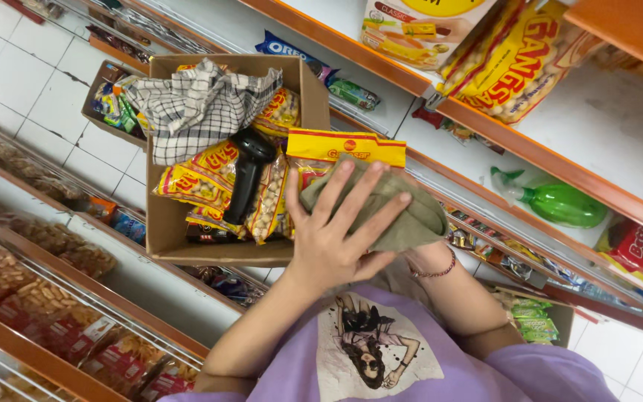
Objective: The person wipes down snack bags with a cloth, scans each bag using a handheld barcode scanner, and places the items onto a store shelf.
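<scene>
1. Open cardboard box (pixel 159 223) at left of centre, packed with yellow snack packets. A checked cloth (pixel 187 112) draped over its far left corner, a black handheld scanner (pixel 247 175) lying on the packets inside.
2. Just right of the box, left hand (pixel 329 238) laid flat, fingers (pixel 372 186) spread wide and gripping nothing, pressing an olive cloth (pixel 411 216) down.
3. Under the cloth, at the box's right edge, a yellow snack packet (pixel 344 147), only its top strip showing.
4. Right hand hidden beneath the cloth and packet, only a wrist with a bead bracelet (pixel 433 269) visible; impossible to tell how far closed.
5. Probably best: keep the palm flat, support the packet from below, wipe with light, even strokes so the contents stay uncrushed.
6. Far right of the box, a green spray bottle (pixel 556 202) lying on a shelf.
</scene>
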